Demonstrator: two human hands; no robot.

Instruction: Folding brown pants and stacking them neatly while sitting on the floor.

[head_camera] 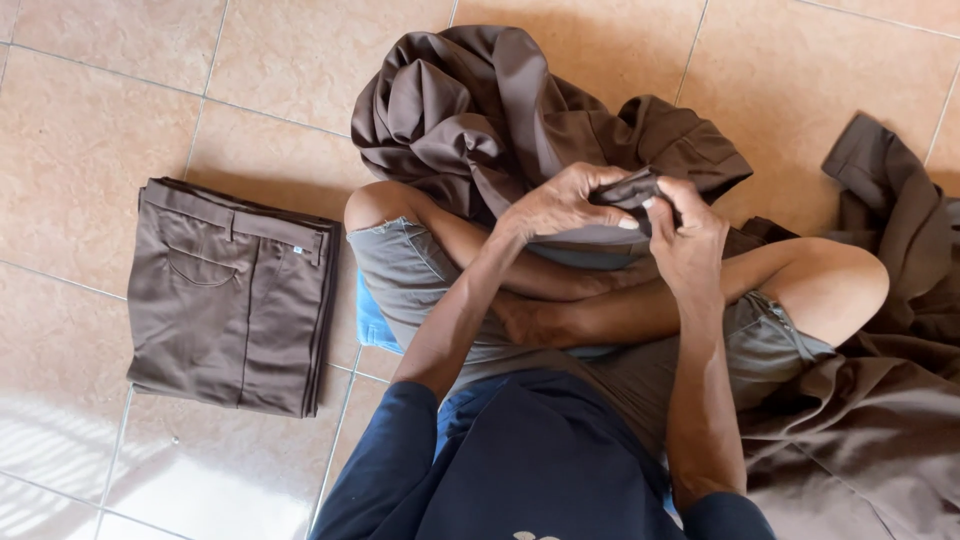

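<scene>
**Both hands pinching a fold of brown garment, centre of frame**

Observation: person seated cross-legged on the floor, head view looking down. Left hand (562,203) and right hand (688,238) meet just above centre of the frame, both closed on a dark folded edge of a brown garment (480,115). Left fingers curl over the top of the fold; right thumb and fingers clamp it from the other side. Hands touch or nearly touch at the fold.

Garment: plain brown woven cloth, matte, heavily bunched and creased. The bulk is heaped in the upper centre, beyond the knees, and drapes down onto the lap. Garment type cannot be told from the bundle.

Surroundings: folded brown trousers (232,298) lie flat at left of frame, waistband and pocket seam showing, well apart from the hands. More loose brown cloth (880,400) piled along the right edge and lower right. Person wears grey shorts and dark blue sleeves.

Surface: tiled floor (90,110), glossy peach-beige square tiles, pale grout lines, bright reflected light at lower left.
</scene>
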